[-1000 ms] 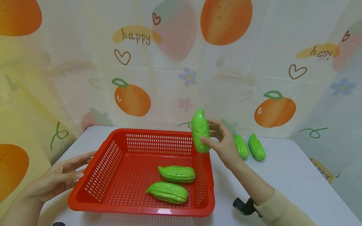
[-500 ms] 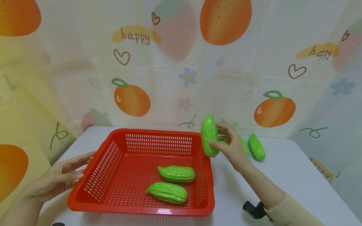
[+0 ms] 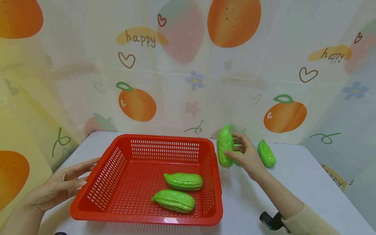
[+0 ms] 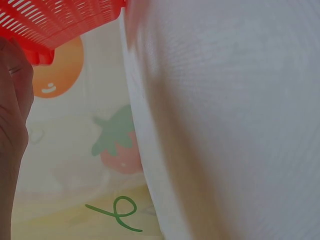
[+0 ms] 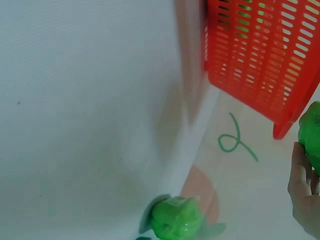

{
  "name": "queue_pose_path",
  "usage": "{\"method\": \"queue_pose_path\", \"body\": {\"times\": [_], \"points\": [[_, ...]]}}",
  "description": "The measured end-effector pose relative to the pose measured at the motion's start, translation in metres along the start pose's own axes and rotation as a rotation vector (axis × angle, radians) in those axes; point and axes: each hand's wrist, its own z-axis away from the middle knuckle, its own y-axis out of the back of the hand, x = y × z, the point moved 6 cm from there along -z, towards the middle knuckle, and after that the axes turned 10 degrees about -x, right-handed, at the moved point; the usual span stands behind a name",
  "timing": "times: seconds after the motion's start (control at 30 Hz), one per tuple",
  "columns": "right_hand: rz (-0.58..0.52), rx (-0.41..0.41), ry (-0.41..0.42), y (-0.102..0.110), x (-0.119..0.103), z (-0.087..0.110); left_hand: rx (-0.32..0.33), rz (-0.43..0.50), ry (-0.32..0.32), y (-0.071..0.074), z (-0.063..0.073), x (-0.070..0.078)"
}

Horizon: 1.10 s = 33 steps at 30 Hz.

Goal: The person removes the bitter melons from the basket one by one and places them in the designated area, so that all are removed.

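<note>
My right hand (image 3: 248,158) holds a glossy green bitter melon (image 3: 225,147) upright between thumb and fingers, in the air just right of the red basket's far right corner. The right wrist view catches part of this bitter melon (image 5: 311,137) at its right edge. My left hand (image 3: 63,182) grips the left rim of the red slotted plastic basket (image 3: 97,173), its fingertips hidden behind the rim. Inside the basket, toward the right, lie two bitter melons, a rear one (image 3: 183,181) and a front one (image 3: 174,200).
Another bitter melon (image 3: 266,153) lies on the white table (image 3: 308,195) at the back right. One more (image 3: 238,154) is mostly hidden behind my right hand. A printed curtain (image 3: 182,81) hangs behind the table. A black curved strap piece (image 3: 271,221) is at my right cuff.
My right hand has moved right and slightly down with its bitter melon, from over the basket's right rim to outside it. My left hand and the basket have stayed put.
</note>
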Motion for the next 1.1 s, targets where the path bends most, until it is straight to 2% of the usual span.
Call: {"method": "queue_pose_path", "body": {"times": [0.1,0.23,0.53,0.67,0.77,1.0,1.1], "points": [[0.01,-0.002,-0.033,0.003,0.004,0.001,0.008,-0.019,-0.01,0.0,0.0,0.0],[0.037,-0.004,-0.062,0.007,0.008,0.003,-0.017,-0.022,-0.027,0.0,0.0,0.0],[0.044,-0.043,-0.124,0.012,0.022,0.006,-0.013,-0.016,-0.02,0.001,0.001,0.0],[0.048,-0.064,-0.171,0.016,0.031,0.007,0.024,-0.029,-0.006,0.002,0.001,-0.001],[0.054,-0.078,-0.208,0.02,0.037,0.007,0.026,-0.038,-0.01,0.002,0.002,-0.001],[0.111,-0.141,-0.248,0.024,0.044,0.009,-0.066,0.053,-0.03,-0.002,-0.001,0.001],[0.129,-0.166,-0.269,0.025,0.048,0.009,-0.059,0.045,-0.033,-0.002,-0.002,0.001]]}}
